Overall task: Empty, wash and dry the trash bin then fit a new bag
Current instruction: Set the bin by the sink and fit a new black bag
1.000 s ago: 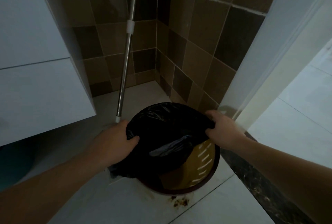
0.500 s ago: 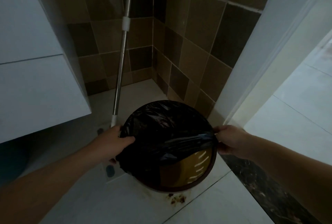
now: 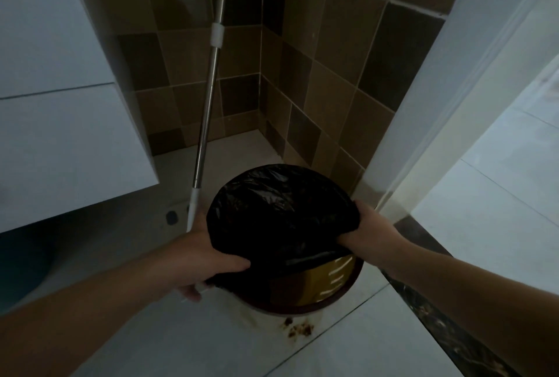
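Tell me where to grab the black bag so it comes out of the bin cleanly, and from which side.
Grip the black bag at its gathered mouth, from two opposite sides, as the left hand and right hand do now. It is loose film stretched over the bin rim, so probably bunch the edges inward and lift straight up.

Dim corner of a tiled room. The walls [image 3: 317, 53] carry square tiles in mixed tan and dark brown with pale grout — two faces meet behind a metal pole [image 3: 208, 98] leaning upright against the corner. A white cabinet [image 3: 60, 122] hangs at left, clear of the floor. The floor [image 3: 187, 343] is pale tile, with brown stains [image 3: 298, 329] near a joint. A white door frame [image 3: 447, 110] stands at right over a dark stone threshold [image 3: 447, 313] — brighter floor lies beyond.
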